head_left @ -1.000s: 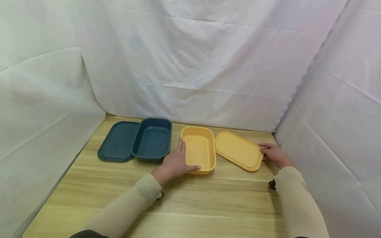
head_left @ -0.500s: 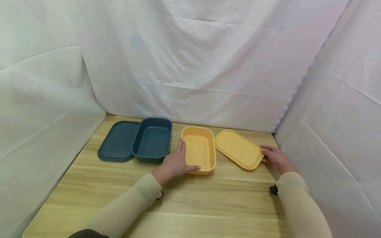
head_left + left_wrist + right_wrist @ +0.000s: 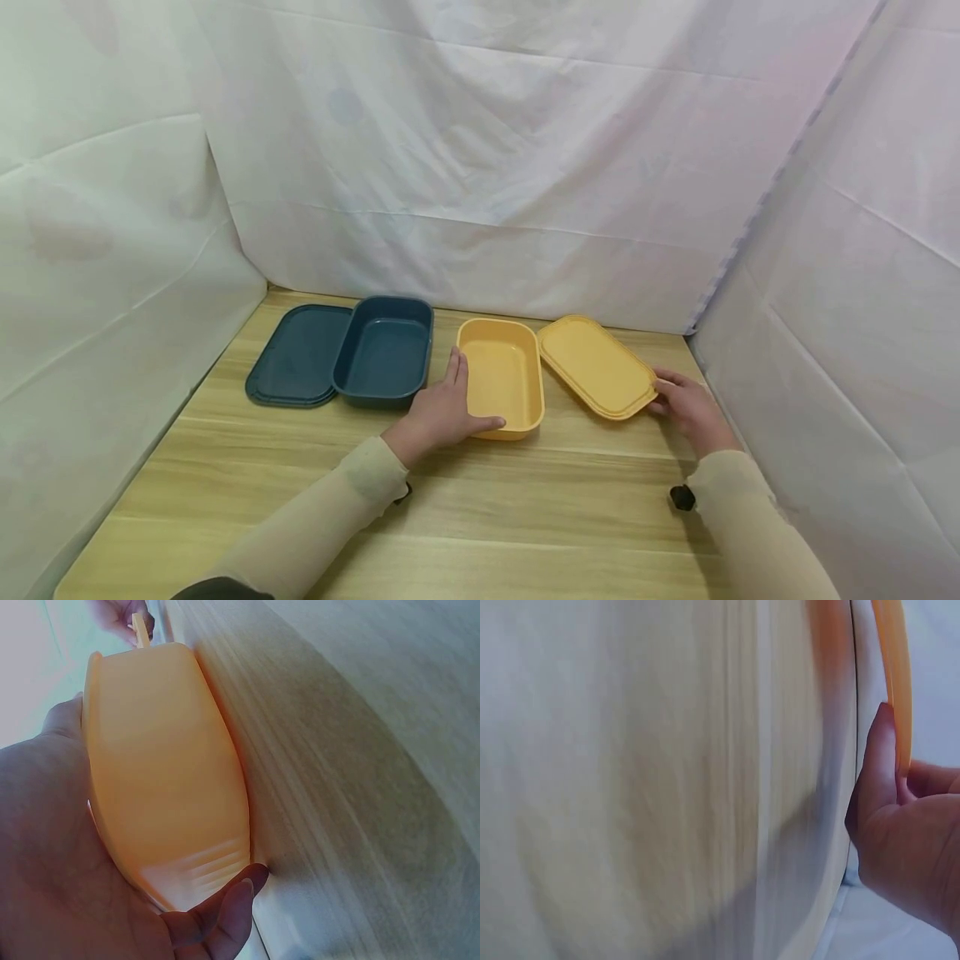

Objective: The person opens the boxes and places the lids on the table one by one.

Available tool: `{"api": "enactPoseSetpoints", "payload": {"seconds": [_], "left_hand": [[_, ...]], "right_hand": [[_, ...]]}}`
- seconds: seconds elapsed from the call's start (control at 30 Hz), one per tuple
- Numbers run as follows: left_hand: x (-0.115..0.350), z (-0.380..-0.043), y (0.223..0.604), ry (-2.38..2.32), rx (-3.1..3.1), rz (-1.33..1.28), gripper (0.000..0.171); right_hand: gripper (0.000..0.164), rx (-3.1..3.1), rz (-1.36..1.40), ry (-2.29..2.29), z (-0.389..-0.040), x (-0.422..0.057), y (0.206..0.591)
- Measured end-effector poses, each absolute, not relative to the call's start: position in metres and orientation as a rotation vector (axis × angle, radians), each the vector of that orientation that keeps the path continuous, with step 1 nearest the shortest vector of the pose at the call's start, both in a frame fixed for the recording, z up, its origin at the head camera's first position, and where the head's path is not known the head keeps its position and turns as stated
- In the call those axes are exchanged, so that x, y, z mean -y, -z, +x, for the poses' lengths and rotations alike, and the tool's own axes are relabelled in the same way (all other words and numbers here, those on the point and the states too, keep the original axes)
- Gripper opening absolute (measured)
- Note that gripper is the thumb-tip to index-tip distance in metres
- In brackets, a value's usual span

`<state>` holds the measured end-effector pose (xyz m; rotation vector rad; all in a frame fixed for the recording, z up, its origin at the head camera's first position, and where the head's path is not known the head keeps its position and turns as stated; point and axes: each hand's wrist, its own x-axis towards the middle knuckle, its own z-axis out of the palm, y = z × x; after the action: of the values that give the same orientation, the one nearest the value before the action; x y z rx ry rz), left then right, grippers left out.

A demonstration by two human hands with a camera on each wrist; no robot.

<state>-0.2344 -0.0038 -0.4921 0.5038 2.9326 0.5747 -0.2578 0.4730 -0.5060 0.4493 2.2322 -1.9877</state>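
My left hand holds the near left corner of a yellow food container, its thumb over the near rim and fingers along the left wall. In the left wrist view, curled fingertips press the outer wall of the container. My right hand pinches a yellow lid by its near right corner. The right wrist view shows the thin edge of the lid between thumb and fingers of the right hand, raised off the table. The lid's far left end is beside the container's right rim.
A dark blue container stands left of the yellow one. A dark blue lid lies at its left, partly behind its wall. White cloth hangs around the wooden table at the back and both sides.
My right hand has lifted the yellow lid slightly, turned it and shifted it a little to the left and away. The left hand and the yellow container have stayed in place.
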Motion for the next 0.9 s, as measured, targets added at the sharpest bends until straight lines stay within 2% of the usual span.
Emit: {"api": "enactPoseSetpoints", "payload": {"seconds": [0.4, 0.9], "left_hand": [[0.004, -0.234, 0.492, -0.583, -2.922, 0.512, 0.146], [0.004, -0.234, 0.491, -0.586, -2.914, 0.500, 0.144]], "right_hand": [[0.062, -2.136, 0.547, 2.150, -0.246, -0.450, 0.508], [0.070, -2.069, 0.390, 2.055, -0.234, -0.441, 0.499]]}}
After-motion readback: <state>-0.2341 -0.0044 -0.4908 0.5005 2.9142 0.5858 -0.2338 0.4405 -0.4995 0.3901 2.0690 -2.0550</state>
